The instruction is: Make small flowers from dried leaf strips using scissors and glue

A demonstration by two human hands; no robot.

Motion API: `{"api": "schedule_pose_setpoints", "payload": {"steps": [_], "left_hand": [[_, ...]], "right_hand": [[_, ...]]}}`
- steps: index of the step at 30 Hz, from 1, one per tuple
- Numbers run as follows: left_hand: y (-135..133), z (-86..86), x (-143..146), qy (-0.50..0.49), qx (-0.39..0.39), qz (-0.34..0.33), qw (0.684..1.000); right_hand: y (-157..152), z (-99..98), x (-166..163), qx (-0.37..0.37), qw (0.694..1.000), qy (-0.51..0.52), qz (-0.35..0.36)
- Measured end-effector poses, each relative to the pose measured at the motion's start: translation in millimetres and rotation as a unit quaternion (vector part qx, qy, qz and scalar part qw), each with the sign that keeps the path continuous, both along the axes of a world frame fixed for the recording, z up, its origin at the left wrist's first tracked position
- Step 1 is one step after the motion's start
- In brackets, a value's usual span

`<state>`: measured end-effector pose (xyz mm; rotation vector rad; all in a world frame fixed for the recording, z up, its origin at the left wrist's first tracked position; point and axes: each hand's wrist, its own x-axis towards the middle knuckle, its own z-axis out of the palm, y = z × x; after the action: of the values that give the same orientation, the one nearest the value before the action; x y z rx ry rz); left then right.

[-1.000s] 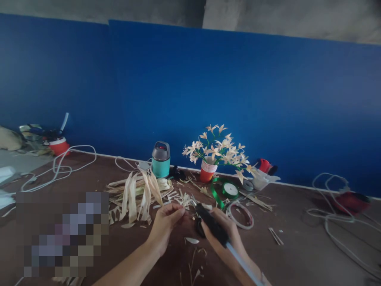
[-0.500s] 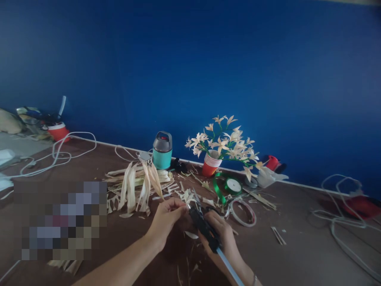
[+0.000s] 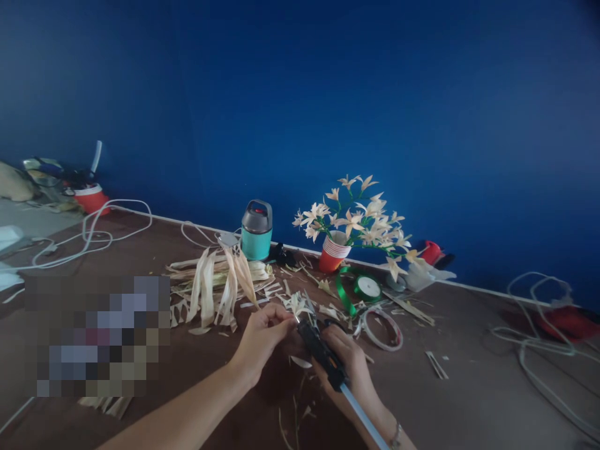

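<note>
In my right hand (image 3: 344, 350) is a black glue gun (image 3: 319, 351), gripped with its nozzle pointing up and left. A long whitish glue stick (image 3: 363, 415) juts from its rear end. My left hand (image 3: 267, 331) is closed in a pinch right at the nozzle; whatever small piece sits between its fingertips is hidden. Just beyond the fingertips shows a pale husk flower (image 3: 299, 304); I cannot tell whether it is held or lying on the table. Scissors (image 3: 309, 302) lie partly visible behind the glue gun.
Dried husk strips (image 3: 227, 287) are heaped to the left, before a turquoise container (image 3: 257, 244). Husk flowers (image 3: 370, 219) stand in red paper cups (image 3: 334, 253). Green ribbon (image 3: 368, 287), a tape ring (image 3: 382, 330) and scraps lie nearby. White cables (image 3: 94, 234) run along the left.
The view has shifted slightly, so the table things sit a little higher in the picture. Both hands and the glue gun keep nearly the same pose at the fingertips.
</note>
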<state>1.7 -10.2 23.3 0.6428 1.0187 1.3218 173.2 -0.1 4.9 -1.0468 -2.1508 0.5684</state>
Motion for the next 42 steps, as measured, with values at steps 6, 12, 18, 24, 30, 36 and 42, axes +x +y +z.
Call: {"api": "schedule_pose_setpoints", "payload": {"steps": [6,12,18,24,30,36,42], "left_hand": [[-0.2,4.3,0.8,0.027,0.005,0.014,1.0],[1.0,0.1,-0.6,0.099,0.027,0.036,0.994],[1.7,-0.7,-0.8,0.102,0.035,0.041,0.993],[1.6,-0.5,-0.7,0.113,0.041,0.044,0.992],[1.8,-1.7,-1.0,0.109,0.042,0.039,0.992],[2.0,-0.8,-0.9,0.134,0.054,0.047,0.988],[1.8,-1.7,-1.0,0.136,0.051,0.041,0.989]], "right_hand": [[0.8,2.5,0.7,-0.009,1.0,-0.01,0.005],[2.5,1.5,0.3,0.011,1.0,-0.013,0.007],[2.8,-1.8,0.3,0.018,1.0,-0.014,-0.001],[3.1,-3.1,0.4,0.025,1.0,-0.011,-0.006],[1.7,-0.7,0.7,0.019,1.0,-0.019,-0.003],[2.0,-1.2,0.4,0.014,1.0,-0.016,-0.001],[2.7,-4.1,0.7,0.015,1.0,-0.009,-0.003]]}}
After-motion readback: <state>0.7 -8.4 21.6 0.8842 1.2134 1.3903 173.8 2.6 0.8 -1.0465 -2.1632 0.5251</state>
